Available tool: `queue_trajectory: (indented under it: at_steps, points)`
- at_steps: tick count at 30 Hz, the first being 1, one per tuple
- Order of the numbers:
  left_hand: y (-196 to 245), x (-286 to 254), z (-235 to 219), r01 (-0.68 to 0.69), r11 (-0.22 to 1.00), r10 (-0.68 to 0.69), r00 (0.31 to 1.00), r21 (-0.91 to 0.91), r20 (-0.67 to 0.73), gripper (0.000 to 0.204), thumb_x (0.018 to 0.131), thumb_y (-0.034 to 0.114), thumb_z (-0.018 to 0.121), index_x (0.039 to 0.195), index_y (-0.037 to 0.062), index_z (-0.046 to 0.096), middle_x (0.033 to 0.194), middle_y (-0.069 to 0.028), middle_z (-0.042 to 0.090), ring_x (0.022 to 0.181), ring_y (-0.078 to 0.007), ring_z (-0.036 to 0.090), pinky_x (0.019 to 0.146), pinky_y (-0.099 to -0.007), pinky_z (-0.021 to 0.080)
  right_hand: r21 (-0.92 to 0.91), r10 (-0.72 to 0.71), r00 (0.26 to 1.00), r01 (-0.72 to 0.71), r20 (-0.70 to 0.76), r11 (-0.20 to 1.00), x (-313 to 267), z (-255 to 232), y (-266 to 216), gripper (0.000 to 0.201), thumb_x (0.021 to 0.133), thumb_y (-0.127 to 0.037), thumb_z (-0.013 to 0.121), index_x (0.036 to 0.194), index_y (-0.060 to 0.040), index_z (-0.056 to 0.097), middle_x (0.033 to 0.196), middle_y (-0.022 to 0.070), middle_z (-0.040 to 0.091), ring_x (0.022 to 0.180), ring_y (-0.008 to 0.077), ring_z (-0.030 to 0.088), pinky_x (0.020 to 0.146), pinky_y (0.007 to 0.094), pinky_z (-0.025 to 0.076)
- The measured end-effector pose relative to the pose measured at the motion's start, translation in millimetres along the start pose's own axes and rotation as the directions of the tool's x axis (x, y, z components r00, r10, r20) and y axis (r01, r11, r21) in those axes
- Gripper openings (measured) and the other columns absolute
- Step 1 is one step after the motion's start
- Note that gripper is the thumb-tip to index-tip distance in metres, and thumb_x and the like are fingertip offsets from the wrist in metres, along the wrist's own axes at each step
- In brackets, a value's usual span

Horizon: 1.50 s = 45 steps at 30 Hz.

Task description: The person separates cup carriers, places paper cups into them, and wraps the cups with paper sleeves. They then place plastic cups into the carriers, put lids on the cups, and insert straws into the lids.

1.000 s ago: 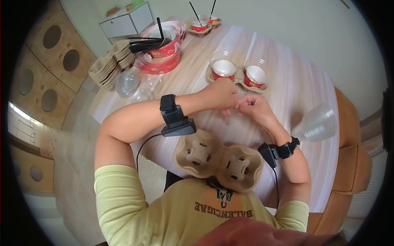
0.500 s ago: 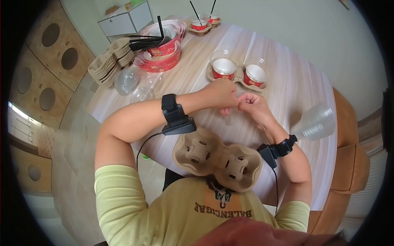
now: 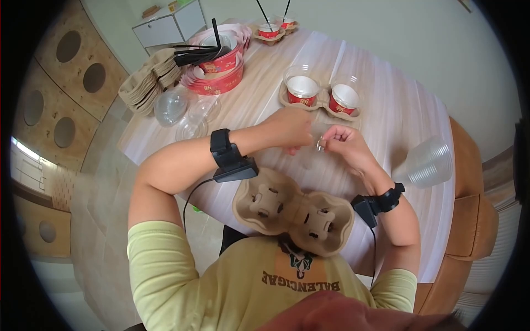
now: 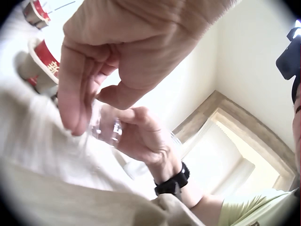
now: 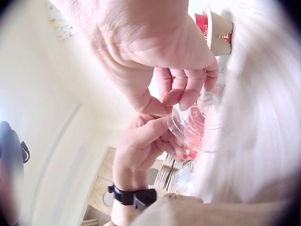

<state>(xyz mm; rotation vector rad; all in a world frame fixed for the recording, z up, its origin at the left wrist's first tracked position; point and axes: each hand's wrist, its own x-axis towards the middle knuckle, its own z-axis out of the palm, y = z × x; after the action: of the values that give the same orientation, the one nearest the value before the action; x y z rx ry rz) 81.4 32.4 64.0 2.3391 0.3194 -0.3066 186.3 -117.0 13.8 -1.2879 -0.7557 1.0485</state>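
My left hand (image 3: 290, 129) and right hand (image 3: 348, 144) face each other over the table, just short of two cups. Between them is a clear plastic lid (image 5: 190, 134), with a beaded rim. My right thumb and fingertips pinch that rim in the right wrist view; my left thumb and fingers hold it close by. Beyond the hands, a red-and-white cup (image 3: 302, 91) and a second cup (image 3: 343, 99) sit in a cardboard carrier (image 3: 321, 100), each with clear plastic standing up around its top. Nearer my body lies a cardboard carrier (image 3: 301, 207) with bare wells.
Nested clear plastic cups (image 3: 428, 164) lie on the right. To the left are clear domed lids (image 3: 171, 107), stacked carriers (image 3: 144, 91), red paper sleeves (image 3: 215, 83) and black straws (image 3: 201, 57). Another carrier (image 3: 266, 39) with strawed cups stands at the far edge.
My hands have drawn slightly apart, the left moving left. The clear lid between them shows more plainly. The cups and carriers have stayed in place.
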Motion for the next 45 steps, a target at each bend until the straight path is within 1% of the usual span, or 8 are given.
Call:
queue_trajectory:
  at_steps: [13, 18, 22, 29, 31, 38, 40, 45]
  points:
    - [-76, -36, -39, 0.046, 0.966, -0.099, 0.974, -0.254, -0.201, 0.010, 0.072, 0.010, 0.056, 0.071, 0.0026, 0.049, 0.058, -0.0027, 0.054, 0.047, -0.0117, 0.055, 0.045, -0.0248, 0.046, 0.474, -0.210, 0.928, 0.042, 0.308, 0.879, -2, -59, 33, 0.003, 0.077, -0.006, 0.056, 0.080, -0.0037, 0.055, 0.079, 0.0068, 0.058, 0.072, 0.0164, 0.057, 0.076, 0.0327, 0.046]
    - [-99, -49, -27, -0.044, 0.972, -0.062, 0.900, -0.231, -0.431, 0.010, 0.069, 0.009, 0.056, 0.073, 0.0022, 0.050, 0.060, -0.0046, 0.055, 0.050, -0.0154, 0.056, 0.049, -0.0281, 0.044, -0.065, 0.267, 0.964, -0.266, 0.003, 0.962, -12, -57, 28, 0.006, 0.078, -0.004, 0.052, 0.083, -0.0012, 0.054, 0.077, 0.0047, 0.057, 0.066, 0.0122, 0.059, 0.064, 0.0270, 0.052]
    - [-74, -56, -22, -0.140, 0.987, 0.161, 0.767, 0.082, -0.621, 0.010, 0.068, 0.004, 0.055, 0.076, 0.0021, 0.049, 0.063, -0.0071, 0.053, 0.057, -0.0190, 0.055, 0.051, -0.0279, 0.043, -0.362, 0.227, 0.965, -0.259, -0.129, 0.896, -24, -50, 4, 0.011, 0.079, -0.004, 0.050, 0.088, -0.0009, 0.055, 0.076, 0.0030, 0.057, 0.061, 0.0094, 0.057, 0.057, 0.0226, 0.051]
    - [-27, -45, -18, -0.459, 0.876, 0.470, 0.741, 0.150, -0.480, 0.014, 0.068, -0.002, 0.055, 0.079, 0.0030, 0.049, 0.067, -0.0082, 0.052, 0.057, -0.0180, 0.055, 0.053, -0.0274, 0.045, -0.329, -0.041, 0.999, 0.034, -0.016, 0.944, -29, -11, -26, 0.051, 0.077, -0.006, 0.060, 0.125, -0.0083, 0.044, 0.095, 0.0010, 0.050, 0.071, 0.0039, 0.050, 0.057, 0.0194, 0.044]
    - [-23, -40, -18, -0.486, 0.860, 0.497, 0.734, 0.154, -0.462, 0.015, 0.068, -0.001, 0.056, 0.080, 0.0034, 0.049, 0.066, -0.0085, 0.052, 0.057, -0.0199, 0.055, 0.052, -0.0288, 0.045, -0.577, -0.260, 0.964, 0.249, 0.065, 0.778, -25, -10, -21, 0.037, 0.079, -0.010, 0.063, 0.115, -0.0080, 0.053, 0.080, -0.0012, 0.049, 0.060, 0.0032, 0.041, 0.050, 0.0187, 0.036]
    - [-5, -32, -23, -0.548, 0.772, 0.636, 0.663, 0.323, -0.396, 0.014, 0.067, -0.002, 0.057, 0.078, 0.0032, 0.049, 0.067, -0.0068, 0.050, 0.057, -0.0180, 0.053, 0.049, -0.0268, 0.044, -0.437, -0.290, 0.952, 0.219, -0.103, 0.872, -15, -6, -12, 0.009, 0.079, -0.008, 0.063, 0.086, -0.0028, 0.065, 0.058, -0.0048, 0.045, 0.052, 0.0052, 0.036, 0.048, 0.0212, 0.031]
    - [3, -32, -29, -0.580, 0.766, 0.642, 0.670, 0.278, -0.373, 0.014, 0.068, -0.001, 0.058, 0.077, 0.0032, 0.048, 0.067, -0.0075, 0.050, 0.056, -0.0197, 0.053, 0.048, -0.0279, 0.043, -0.603, -0.601, 0.795, 0.440, -0.083, 0.666, -12, -4, -14, 0.007, 0.077, -0.007, 0.064, 0.082, -0.0022, 0.065, 0.059, -0.0013, 0.047, 0.049, 0.0072, 0.037, 0.047, 0.0218, 0.032]
    - [14, -29, -35, -0.479, 0.593, 0.786, 0.516, 0.647, -0.339, 0.014, 0.070, 0.005, 0.059, 0.078, 0.0068, 0.048, 0.072, -0.0070, 0.047, 0.059, -0.0268, 0.053, 0.047, -0.0353, 0.042, -0.727, -0.674, 0.734, 0.419, -0.082, 0.544, -16, 6, -26, 0.009, 0.074, -0.003, 0.064, 0.084, -0.0020, 0.065, 0.060, 0.0030, 0.048, 0.051, 0.0100, 0.041, 0.048, 0.0228, 0.035]
